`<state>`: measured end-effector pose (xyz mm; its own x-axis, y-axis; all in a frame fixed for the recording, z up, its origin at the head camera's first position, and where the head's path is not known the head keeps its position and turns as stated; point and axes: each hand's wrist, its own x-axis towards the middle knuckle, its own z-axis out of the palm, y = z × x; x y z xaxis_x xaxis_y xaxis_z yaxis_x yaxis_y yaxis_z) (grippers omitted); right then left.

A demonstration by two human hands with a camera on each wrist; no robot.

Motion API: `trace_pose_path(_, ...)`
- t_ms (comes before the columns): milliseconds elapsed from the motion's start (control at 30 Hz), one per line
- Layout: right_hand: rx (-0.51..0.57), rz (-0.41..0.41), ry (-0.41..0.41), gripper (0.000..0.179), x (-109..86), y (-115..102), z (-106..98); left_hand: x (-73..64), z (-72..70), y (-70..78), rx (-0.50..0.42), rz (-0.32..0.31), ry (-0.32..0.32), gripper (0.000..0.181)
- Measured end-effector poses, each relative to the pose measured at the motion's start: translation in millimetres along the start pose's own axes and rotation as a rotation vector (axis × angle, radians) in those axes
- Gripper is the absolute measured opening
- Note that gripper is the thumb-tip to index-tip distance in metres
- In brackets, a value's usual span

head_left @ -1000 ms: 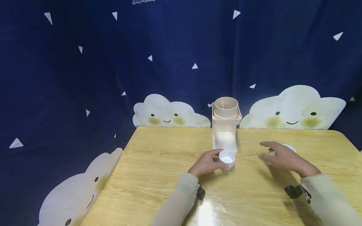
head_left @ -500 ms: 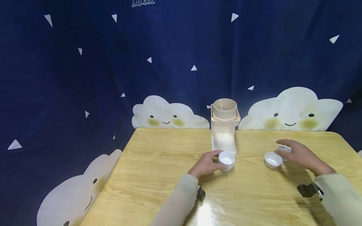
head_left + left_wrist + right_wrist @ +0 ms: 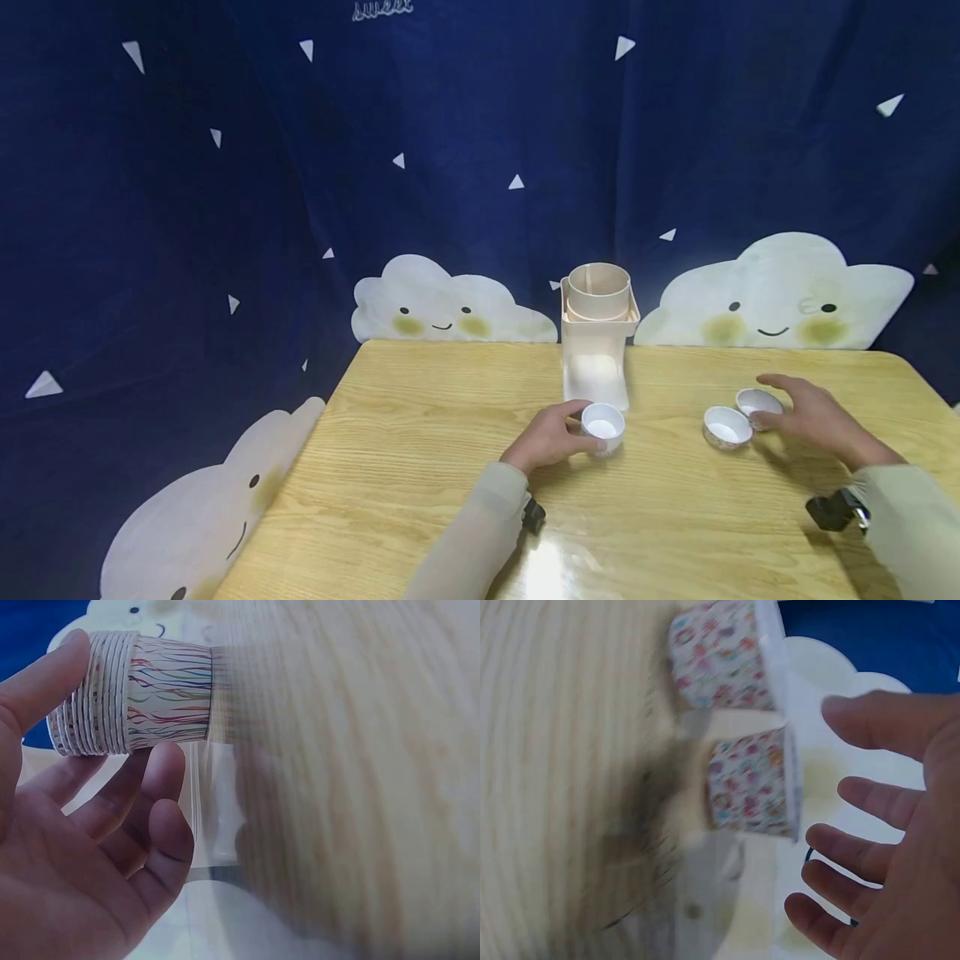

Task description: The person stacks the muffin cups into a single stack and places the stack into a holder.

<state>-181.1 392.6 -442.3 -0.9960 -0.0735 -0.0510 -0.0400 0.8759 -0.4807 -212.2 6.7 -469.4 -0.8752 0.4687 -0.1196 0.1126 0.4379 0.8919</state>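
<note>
My left hand [image 3: 550, 435] grips a stack of small paper cups [image 3: 169, 694], its thumb on one side and fingers on the other. In the left wrist view the lowest cup shows wavy coloured lines, and several nested rims lie above it. Two flower-printed paper cups stand upright side by side on the right of the table: a left one [image 3: 727, 427] and a right one [image 3: 756, 403]. Just right of that pair is my right hand [image 3: 821, 421], with fingers spread and relaxed around nothing. The right wrist view shows a gap between its fingertips and the nearer cup [image 3: 750, 784].
A beige plastic holder [image 3: 595, 375] with a round tube on top stands at the table's back edge, just behind the cup stack. The wooden table [image 3: 435, 400] meets a dark blue curtain [image 3: 450, 108] with cloud prints.
My right hand has drawn back to the right, uncovering both flower-printed cups, which now stand side by side. My left hand stays on the cup stack in the same place.
</note>
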Motion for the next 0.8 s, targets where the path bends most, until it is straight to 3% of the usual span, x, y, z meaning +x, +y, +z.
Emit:
trace_pose_path(133,-0.048,0.014,-0.015,0.089,1.3,7.0,3.8,0.8,-0.7,1.2,0.004,0.007,-0.008,0.05)
trace_pose_path(400,-0.095,-0.009,0.009,0.092,5.3,12.0,7.4,0.9,-4.4,3.8,0.033,0.026,-0.01,0.051)
trace_pose_path(667,-0.071,-0.016,-0.011,0.079,6.7,9.8,6.8,-0.7,-1.2,3.5,0.061,0.047,-0.011,0.054)
trace_pose_path(800,-0.067,0.004,-0.028,0.08,8.0,9.7,6.4,-1.4,0.5,4.2,0.087,0.049,0.001,0.055)
